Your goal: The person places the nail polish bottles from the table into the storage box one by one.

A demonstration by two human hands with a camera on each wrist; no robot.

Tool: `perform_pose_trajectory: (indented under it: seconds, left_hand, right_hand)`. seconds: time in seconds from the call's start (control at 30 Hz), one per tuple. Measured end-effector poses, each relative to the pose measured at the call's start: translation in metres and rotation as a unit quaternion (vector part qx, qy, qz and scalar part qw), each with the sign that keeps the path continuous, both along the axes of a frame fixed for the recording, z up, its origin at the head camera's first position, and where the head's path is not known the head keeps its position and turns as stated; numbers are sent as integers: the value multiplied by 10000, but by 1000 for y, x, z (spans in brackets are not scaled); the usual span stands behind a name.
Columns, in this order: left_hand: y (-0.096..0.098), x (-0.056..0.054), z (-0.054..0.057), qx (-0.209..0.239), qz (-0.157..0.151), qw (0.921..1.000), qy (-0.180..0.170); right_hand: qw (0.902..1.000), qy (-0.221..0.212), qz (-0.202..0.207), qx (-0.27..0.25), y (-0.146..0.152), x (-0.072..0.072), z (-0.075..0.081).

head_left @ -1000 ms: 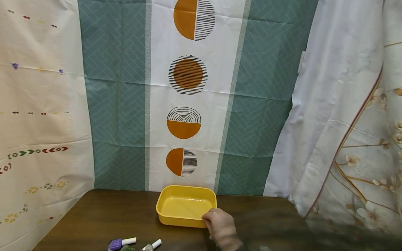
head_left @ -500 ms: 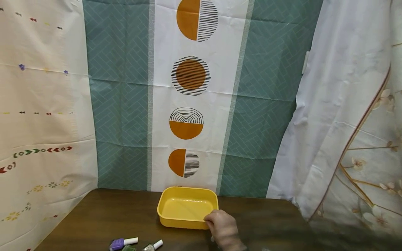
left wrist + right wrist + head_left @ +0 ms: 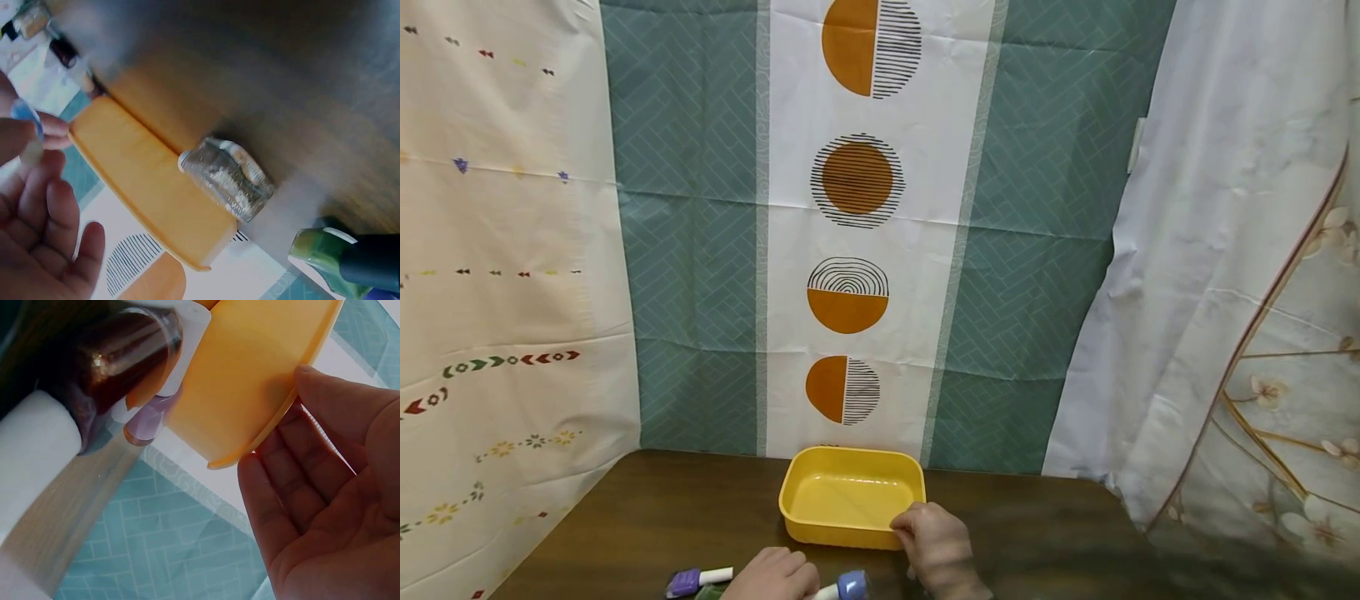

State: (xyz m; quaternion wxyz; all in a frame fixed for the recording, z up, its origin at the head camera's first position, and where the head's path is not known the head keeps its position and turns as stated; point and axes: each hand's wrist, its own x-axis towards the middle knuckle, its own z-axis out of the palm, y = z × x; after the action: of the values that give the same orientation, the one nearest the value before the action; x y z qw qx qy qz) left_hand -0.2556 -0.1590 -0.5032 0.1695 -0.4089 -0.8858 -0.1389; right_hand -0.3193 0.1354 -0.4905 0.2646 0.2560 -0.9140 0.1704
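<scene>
A yellow rectangular tray (image 3: 820,533) stands near the back of the table, its inside bare. My right hand (image 3: 934,542) pinches its rim at the front right corner, thumb on one side and fingers on the other, as the right wrist view shows. At the bottom of the head view, my left hand (image 3: 773,575) holds a light blue nail polish bottle (image 3: 852,585) by its white cap, the bottle end pointing right. The left wrist view shows that cap between thumb and fingers, with the other fingers loosely bent.
Left of my left hand lies a purple nail polish (image 3: 682,583) with a white cap. A glittery nail polish (image 3: 225,181) and a green one (image 3: 325,256) with a black cap lie nearby. A dark red nail polish (image 3: 125,356) is close to my right wrist. Patterned curtains surround the table.
My left hand has come into the head view from below, bringing the blue nail polish. My right hand stays on the tray's rim; the view has shifted slightly.
</scene>
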Motion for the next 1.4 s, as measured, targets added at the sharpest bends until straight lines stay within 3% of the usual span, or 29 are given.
perform_pose_trajectory:
  seconds: [0.03,0.17,0.3,0.5,0.63,0.8,1.1,1.4]
  left_hand:
    - [0,1,5,165,233,9994,-212]
    - [2,2,17,646,988,9922,-406]
    - [7,0,27,760,1606,9824,-577]
    - [17,-9,42,986,2295,9679,-278]
    - [20,-20,46,1093,2531,9612,30]
    - [18,-32,42,1134,2717,9552,292]
    - [19,-53,41,926,3080,9462,349]
    - [25,-75,37,621,3413,9378,152]
  right_hand:
    - [10000,7,6,-3,0,0,0]
    - [10000,-14,-28,-8,0,0,0]
    - [9998,-191,-95,29,3,-2,0]
    - [9998,-192,-69,32,5,-2,-2]
    - [9998,-172,-58,4,4,-1,-2]
    - [9999,-153,-3,14,2,0,0]
    - [9994,-350,-40,60,0,-1,3]
    - [9993,-359,-88,41,1,-1,2]
